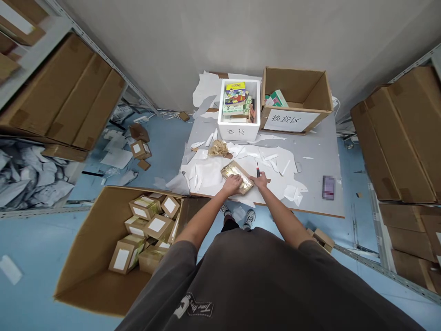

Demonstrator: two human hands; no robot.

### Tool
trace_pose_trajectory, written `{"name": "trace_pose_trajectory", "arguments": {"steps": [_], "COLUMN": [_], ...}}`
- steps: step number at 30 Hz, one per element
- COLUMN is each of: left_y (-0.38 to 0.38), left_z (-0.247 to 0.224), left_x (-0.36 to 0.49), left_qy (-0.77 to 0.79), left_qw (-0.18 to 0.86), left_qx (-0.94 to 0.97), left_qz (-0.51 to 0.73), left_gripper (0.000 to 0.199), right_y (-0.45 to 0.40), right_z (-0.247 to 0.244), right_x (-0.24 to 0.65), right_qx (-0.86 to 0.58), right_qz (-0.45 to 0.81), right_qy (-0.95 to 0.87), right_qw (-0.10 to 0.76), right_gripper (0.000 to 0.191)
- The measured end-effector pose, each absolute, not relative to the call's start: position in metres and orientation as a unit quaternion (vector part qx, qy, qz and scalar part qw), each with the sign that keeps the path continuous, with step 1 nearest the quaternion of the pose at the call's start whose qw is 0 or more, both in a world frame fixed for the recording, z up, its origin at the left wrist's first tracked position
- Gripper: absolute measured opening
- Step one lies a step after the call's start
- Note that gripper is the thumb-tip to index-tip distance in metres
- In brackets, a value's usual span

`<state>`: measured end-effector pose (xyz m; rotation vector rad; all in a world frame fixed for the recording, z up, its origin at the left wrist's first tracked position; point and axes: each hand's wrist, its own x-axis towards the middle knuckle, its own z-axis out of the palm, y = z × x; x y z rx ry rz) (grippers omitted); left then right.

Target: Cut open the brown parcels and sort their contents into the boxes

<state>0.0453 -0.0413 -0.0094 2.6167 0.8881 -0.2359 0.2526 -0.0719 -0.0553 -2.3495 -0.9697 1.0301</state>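
On the paper-littered table, a small brown parcel (228,170) wrapped in shiny clear tape lies at a slant near the front edge. My left hand (233,184) rests on its lower left part with the fingers bent over its top. At the parcel's right end is my right hand (261,179), its fingers closed around a black and red pen-like tool (257,170) that points up and away from me. Crumpled brown paper (218,148) sits just beyond the parcel. Torn white paper (210,172) spreads under and around it.
A white foam box (238,132) of colourful packs and an open carton (292,120) stand at the table's back. A blurred phone-like object (328,187) lies right. A large carton (86,248) of small parcels stands lower left. Shelves with boxes (399,138) flank both sides.
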Motion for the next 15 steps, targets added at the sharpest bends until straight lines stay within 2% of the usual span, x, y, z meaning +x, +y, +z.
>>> {"name": "trace_pose_trajectory", "arguments": {"steps": [6, 10, 15], "left_y": [-0.067, -0.065, -0.059], "left_z": [-0.008, -0.005, -0.002], "left_x": [0.094, 0.105, 0.102], "left_qy": [0.461, 0.472, 0.472], "left_qw": [0.179, 0.215, 0.219], "left_qx": [0.864, 0.840, 0.834], "left_qz": [-0.092, -0.158, -0.183], "left_gripper": [0.062, 0.066, 0.070], "right_y": [-0.032, -0.048, -0.069], "right_z": [-0.040, -0.046, -0.057], "right_x": [0.273, 0.266, 0.255], "right_qx": [-0.848, -0.858, -0.857], "right_qz": [0.358, 0.371, 0.398], "right_qy": [-0.358, -0.323, -0.269], "right_qw": [0.157, 0.147, 0.185], "right_gripper": [0.068, 0.066, 0.060]}}
